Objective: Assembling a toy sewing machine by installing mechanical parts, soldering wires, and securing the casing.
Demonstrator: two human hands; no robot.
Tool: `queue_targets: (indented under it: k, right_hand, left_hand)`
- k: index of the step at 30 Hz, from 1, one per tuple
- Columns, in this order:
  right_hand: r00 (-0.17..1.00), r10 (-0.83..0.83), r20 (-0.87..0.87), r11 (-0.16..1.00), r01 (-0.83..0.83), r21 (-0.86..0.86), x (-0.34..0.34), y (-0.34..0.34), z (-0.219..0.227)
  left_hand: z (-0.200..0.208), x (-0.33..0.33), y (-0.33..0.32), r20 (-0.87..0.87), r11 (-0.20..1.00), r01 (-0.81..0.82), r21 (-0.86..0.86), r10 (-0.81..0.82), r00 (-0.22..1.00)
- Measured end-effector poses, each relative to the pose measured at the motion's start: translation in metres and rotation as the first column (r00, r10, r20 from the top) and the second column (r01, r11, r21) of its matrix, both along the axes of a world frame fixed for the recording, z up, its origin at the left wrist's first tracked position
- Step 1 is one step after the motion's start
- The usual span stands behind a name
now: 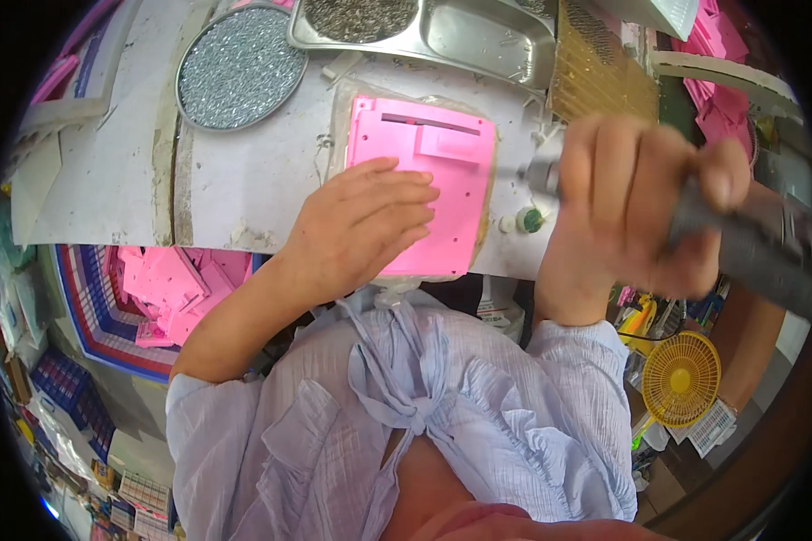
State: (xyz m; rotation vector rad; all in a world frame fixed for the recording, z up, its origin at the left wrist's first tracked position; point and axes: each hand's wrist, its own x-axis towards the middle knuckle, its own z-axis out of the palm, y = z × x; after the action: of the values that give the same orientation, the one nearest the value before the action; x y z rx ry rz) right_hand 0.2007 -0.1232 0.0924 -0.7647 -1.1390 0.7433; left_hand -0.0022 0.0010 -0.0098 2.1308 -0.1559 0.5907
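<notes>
The pink panel (456,194) lies flat on the white table (271,171), in front of my body. Its long axis runs from me toward the far side of the table, leaning a little to the right at the far end. The narrow slot (429,124) crosses it near the far edge, with the raised block (447,144) just below.

My left hand (365,216) rests over the left part of the panel, its fingers straight and pointing to the right; it is not closed on anything. My right hand (645,203), to the right of the panel, is clamped around the dark driver tool (762,257). This tool points left, toward the panel's right edge; its tip is blurred, so I cannot tell if it touches.

Beyond the panel, to its left, stands the round tray (183,79) of small silvery pieces.
</notes>
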Motion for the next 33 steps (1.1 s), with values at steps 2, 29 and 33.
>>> queue_targets:
  k: [2, 29, 33]
  right_hand:
    - [0.994, 0.072, -0.087, 0.997, -0.074, -0.018, -0.026, -0.004, 0.006]
    - [0.994, -0.112, -0.011, 0.992, 0.111, -0.067, -0.027, 0.092, -0.061]
    - [0.988, -0.141, 0.063, 0.982, 0.148, -0.117, -0.038, 0.096, -0.066]
  left_hand:
    - [0.002, -0.004, 0.002, 0.009, 0.998, -0.066, -0.009, 0.066, 0.998]
    - [-0.019, -0.006, 0.147, -0.012, 0.69, -0.549, 0.473, 0.628, 0.779]
    - [-0.02, -0.003, 0.147, -0.018, 0.649, -0.553, 0.523, 0.657, 0.754]
